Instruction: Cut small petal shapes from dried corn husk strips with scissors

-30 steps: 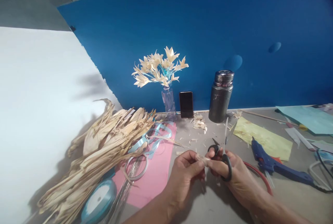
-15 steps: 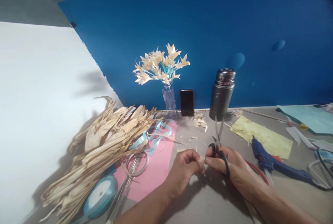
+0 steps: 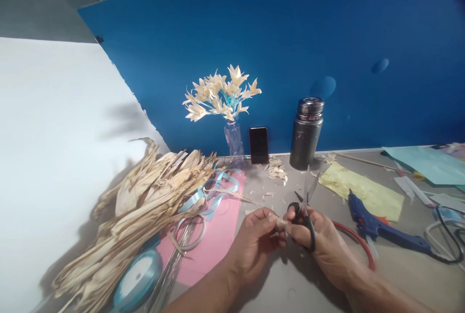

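Note:
Between the fingertips of my left hand (image 3: 254,240) is a small pale piece of corn husk (image 3: 280,224). My right hand (image 3: 327,245) has its fingers in the black handles of a pair of scissors (image 3: 306,205), whose blades point up and away, slightly apart. Its thumb and fingertips also meet the right end of the husk piece, which the fingers partly cover. Farther back, pale husk flowers (image 3: 218,92) on light-blue stems stand in a clear bottle (image 3: 234,143). A small heap of husk scraps (image 3: 277,171) lies beyond my hands.
At left lie a bundle of dried corn husks (image 3: 145,216), a blue ribbon spool (image 3: 137,276), thin wires (image 3: 169,269) and pink paper (image 3: 214,250). A phone (image 3: 258,146) and dark flask (image 3: 307,138) stand behind. A blue glue gun (image 3: 381,230) and yellow paper (image 3: 363,192) lie right.
My left hand has turned, and the husk piece now lies more sideways between my fingertips. The scissors have tilted to the right. The whole view has shifted slightly.

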`<state>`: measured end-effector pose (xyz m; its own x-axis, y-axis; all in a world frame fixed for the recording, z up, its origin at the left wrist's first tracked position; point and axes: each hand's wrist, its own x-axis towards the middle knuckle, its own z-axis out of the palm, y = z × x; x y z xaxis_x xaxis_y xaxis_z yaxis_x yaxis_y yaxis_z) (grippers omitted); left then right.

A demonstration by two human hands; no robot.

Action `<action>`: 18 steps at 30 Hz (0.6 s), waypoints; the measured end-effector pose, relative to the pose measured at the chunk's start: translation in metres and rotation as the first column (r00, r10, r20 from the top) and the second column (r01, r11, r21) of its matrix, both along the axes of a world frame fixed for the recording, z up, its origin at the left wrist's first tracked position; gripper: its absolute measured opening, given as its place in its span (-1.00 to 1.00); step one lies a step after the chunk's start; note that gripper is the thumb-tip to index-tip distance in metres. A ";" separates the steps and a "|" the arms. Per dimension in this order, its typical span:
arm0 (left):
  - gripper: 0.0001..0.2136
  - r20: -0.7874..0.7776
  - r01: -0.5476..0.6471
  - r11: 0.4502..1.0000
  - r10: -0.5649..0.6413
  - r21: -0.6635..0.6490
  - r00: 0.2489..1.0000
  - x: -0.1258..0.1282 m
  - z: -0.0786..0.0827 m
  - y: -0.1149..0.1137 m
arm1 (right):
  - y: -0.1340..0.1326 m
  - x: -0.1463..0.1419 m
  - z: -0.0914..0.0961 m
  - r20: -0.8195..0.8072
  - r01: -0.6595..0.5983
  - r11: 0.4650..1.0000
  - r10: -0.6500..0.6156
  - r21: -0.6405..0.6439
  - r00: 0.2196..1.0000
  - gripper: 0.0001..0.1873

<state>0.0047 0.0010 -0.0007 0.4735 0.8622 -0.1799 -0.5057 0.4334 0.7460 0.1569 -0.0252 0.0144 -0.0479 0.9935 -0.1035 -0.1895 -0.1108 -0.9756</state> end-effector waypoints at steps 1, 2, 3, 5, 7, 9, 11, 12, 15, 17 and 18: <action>-0.72 -0.010 -0.005 1.000 0.005 0.013 1.000 0.000 0.000 0.000 | 0.000 -0.001 0.001 0.003 0.006 1.000 -0.006 -0.006 1.000 -0.71; -0.73 -0.026 -0.013 1.000 0.014 0.023 1.000 0.000 0.000 0.000 | -0.001 -0.001 0.003 0.027 0.013 1.000 -0.013 -0.012 1.000 -0.71; -0.75 -0.043 -0.025 0.999 0.026 0.030 0.999 0.000 0.000 0.000 | -0.001 0.000 0.005 0.065 0.007 1.000 -0.006 -0.015 0.998 -0.71; -0.76 -0.061 -0.052 0.998 0.054 0.042 0.997 -0.003 0.003 0.003 | 0.000 0.003 0.008 0.160 -0.062 0.998 0.063 -0.012 0.985 -0.68; -0.77 -0.055 -0.084 0.994 0.088 0.069 0.995 -0.007 0.007 0.008 | 0.000 0.007 0.008 0.244 -0.188 0.982 0.185 -0.011 0.952 -0.58; -0.78 -0.044 -0.113 0.989 0.118 0.096 0.992 -0.011 0.011 0.014 | 0.001 0.009 0.004 0.307 -0.314 0.949 0.303 -0.015 0.902 -0.44; -0.79 -0.043 -0.133 0.985 0.139 0.107 0.989 -0.014 0.014 0.018 | 0.001 0.010 -0.001 0.340 -0.406 0.914 0.388 -0.020 0.856 -0.34; -0.79 -0.046 -0.141 0.984 0.147 0.109 0.988 -0.015 0.016 0.019 | 0.000 0.010 -0.004 0.353 -0.441 0.897 0.420 -0.022 0.836 -0.32; -0.79 -0.054 -0.164 0.979 0.172 0.118 0.984 -0.017 0.017 0.021 | 0.000 0.008 -0.010 0.411 -0.483 0.875 0.444 -0.008 0.797 -0.31; -0.80 -0.054 -0.165 0.978 0.173 0.124 0.983 -0.017 0.018 0.021 | 0.000 0.008 -0.012 0.454 -0.487 0.874 0.430 0.009 0.780 -0.30; -0.80 -0.055 -0.161 0.979 0.169 0.126 0.984 -0.017 0.018 0.020 | 0.000 0.007 -0.011 0.467 -0.487 0.873 0.426 0.011 0.775 -0.29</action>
<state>-0.0128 0.0214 0.0177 0.3132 0.9449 -0.0955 -0.5115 0.2526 0.8213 0.1641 -0.0248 0.0031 -0.4793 0.8716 -0.1027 0.3001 0.0528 -0.9525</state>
